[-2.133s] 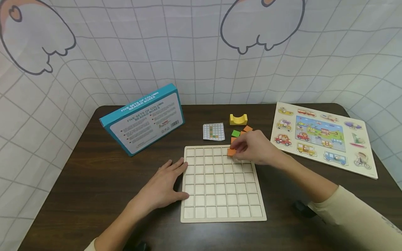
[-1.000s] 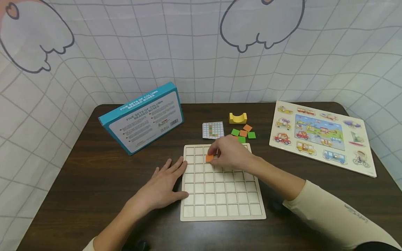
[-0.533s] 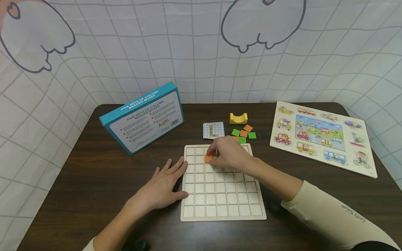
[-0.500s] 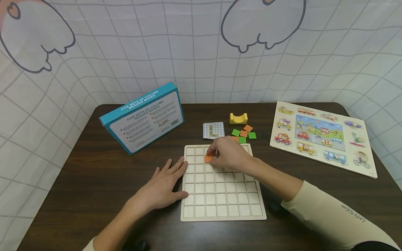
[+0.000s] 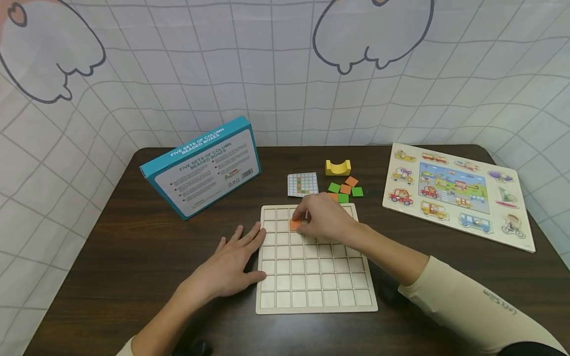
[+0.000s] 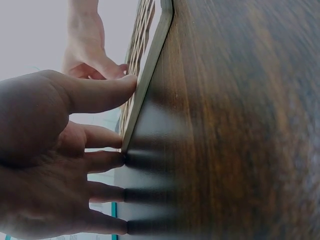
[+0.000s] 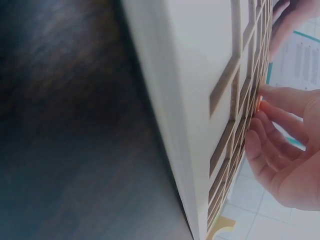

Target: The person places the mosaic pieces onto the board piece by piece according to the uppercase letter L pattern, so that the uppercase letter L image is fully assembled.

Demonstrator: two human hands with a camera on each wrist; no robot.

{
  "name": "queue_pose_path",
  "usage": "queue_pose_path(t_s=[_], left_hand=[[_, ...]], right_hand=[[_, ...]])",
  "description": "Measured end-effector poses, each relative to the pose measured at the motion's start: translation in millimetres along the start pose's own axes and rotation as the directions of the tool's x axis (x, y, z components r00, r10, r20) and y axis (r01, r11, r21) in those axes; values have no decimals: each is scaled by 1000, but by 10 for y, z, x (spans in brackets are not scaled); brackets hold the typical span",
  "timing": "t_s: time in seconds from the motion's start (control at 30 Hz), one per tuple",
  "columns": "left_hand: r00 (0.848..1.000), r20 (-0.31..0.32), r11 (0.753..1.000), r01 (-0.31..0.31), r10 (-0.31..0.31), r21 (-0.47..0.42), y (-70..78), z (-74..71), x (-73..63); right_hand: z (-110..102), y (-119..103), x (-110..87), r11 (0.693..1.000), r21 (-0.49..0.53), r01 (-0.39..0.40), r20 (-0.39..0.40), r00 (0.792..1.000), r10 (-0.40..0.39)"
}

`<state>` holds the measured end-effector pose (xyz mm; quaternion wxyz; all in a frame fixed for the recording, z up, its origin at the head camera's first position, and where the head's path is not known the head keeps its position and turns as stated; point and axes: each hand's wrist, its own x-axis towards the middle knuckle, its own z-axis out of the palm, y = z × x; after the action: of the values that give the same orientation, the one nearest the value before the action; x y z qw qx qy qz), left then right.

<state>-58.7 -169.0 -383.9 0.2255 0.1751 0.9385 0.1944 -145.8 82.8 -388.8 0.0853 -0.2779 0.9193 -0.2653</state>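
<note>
A pale wooden grid board point(image 5: 311, 282) lies on the dark table in the head view. My right hand point(image 5: 327, 217) pinches a small orange square tile point(image 5: 295, 225) between thumb and index finger, at a cell in the second row, third column. In the right wrist view the orange tile's edge point(image 7: 258, 104) shows between the fingertips, right at the grid. My left hand point(image 5: 231, 269) is spread flat beside the board, its thumb point(image 6: 107, 92) and index finger touching the left edge. The other left fingertips rest on the table.
Behind the board lie loose green and orange tiles point(image 5: 345, 189), a small printed pattern card point(image 5: 303, 185) and a yellow curved block point(image 5: 337, 168). A blue box point(image 5: 209, 170) stands at back left. A vehicle picture puzzle board point(image 5: 458, 198) lies at right.
My right hand has carried the orange tile from the board's far right edge leftward to the third column, and has stayed nearly still since. My left hand has barely moved.
</note>
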Motion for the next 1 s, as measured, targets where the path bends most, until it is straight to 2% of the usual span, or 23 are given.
queue_pose_path(t_s=[0.27, 1.0], left_hand=[[1000, 3, 1000, 7, -7, 9, 6, -1, 2], [1000, 4, 1000, 17, -17, 19, 15, 3, 1]], right_hand=[[-8, 5, 0, 1000, 3, -14, 12, 1000, 14], [-58, 45, -21, 999, 36, 34, 23, 999, -35]])
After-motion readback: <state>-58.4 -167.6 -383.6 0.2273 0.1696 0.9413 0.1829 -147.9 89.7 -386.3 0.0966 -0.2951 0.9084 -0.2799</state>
